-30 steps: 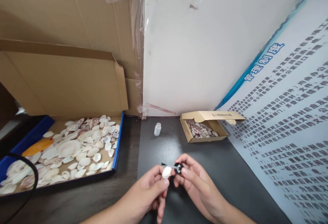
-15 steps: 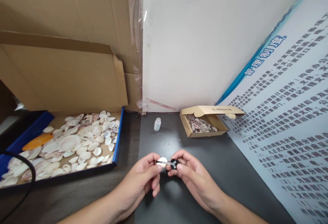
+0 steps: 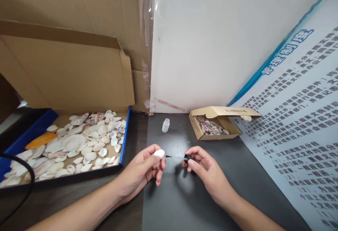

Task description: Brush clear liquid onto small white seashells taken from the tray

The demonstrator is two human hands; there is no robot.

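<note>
A small translucent bottle (image 3: 165,125) is standing on the dark worktop (image 3: 163,210), and both hands are working on the person's side of it. The left hand (image 3: 146,166), nearer to the person than the bottle and a little left of it, is pinching a white shell (image 3: 158,154) between thumb and index finger, while its other fingers are curling loosely below. The right hand (image 3: 206,169), nearer than the bottle and to its right, is pinching a black cap (image 3: 187,158) with its fingers. From the cap a thin brush (image 3: 169,156) is pointing leftward, its dark tip sitting just beside the shell; whether they are touching, I cannot tell.

Left of the bottle, a large blue-edged box (image 3: 126,136) is holding many loose shells, with an orange shell (image 3: 41,141) lying among them. Right of the bottle, a smaller cardboard box (image 3: 220,137) is holding more shells under its raised lid.
</note>
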